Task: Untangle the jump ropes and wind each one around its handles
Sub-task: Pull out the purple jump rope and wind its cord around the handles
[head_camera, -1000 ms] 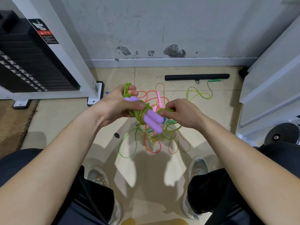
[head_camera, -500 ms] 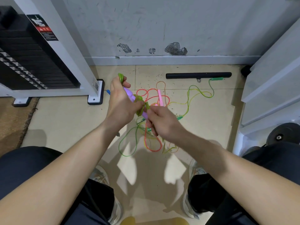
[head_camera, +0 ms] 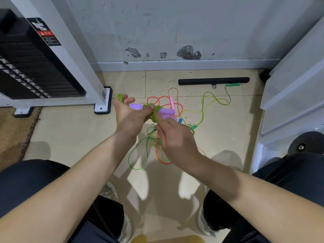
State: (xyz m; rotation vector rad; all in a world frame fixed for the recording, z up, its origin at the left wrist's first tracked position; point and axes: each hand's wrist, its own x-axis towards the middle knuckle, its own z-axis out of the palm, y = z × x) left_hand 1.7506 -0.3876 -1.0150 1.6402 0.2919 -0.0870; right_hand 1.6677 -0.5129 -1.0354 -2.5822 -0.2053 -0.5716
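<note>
My dark trousers [head_camera: 31, 181] fill the bottom corners, and my two forearms reach out from between them over the tiled floor [head_camera: 70, 134]. My left hand [head_camera: 128, 120] is curled around the near end of a pair of purple handles [head_camera: 166, 112], which lie side by side and point off to the right; a loop of green rope [head_camera: 156, 109] pokes out above its fingers, and more turns of the same rope are wound around the middle of the handles. My right hand [head_camera: 177, 141] sits just beside the bundle, on its near side, thumb and forefinger pinching the green rope where it leaves the winding, the other fingers bent loosely; a strand curves around that hand's far edge. Under and beyond both hands, the other ropes lie on the floor in a loose tangle: a red-orange rope [head_camera: 164, 98] with a pink handle [head_camera: 171, 102], a blue handle [head_camera: 180, 121] and a green handle [head_camera: 193, 127] near my right hand, and a yellow-green rope [head_camera: 210, 99] trailing off to the right towards a second green handle [head_camera: 234, 84]. That handle rests just beside a black bar [head_camera: 213, 81] lying flat near the scuffed wall [head_camera: 175, 32]. A weight stack [head_camera: 35, 67] stands far left.
</note>
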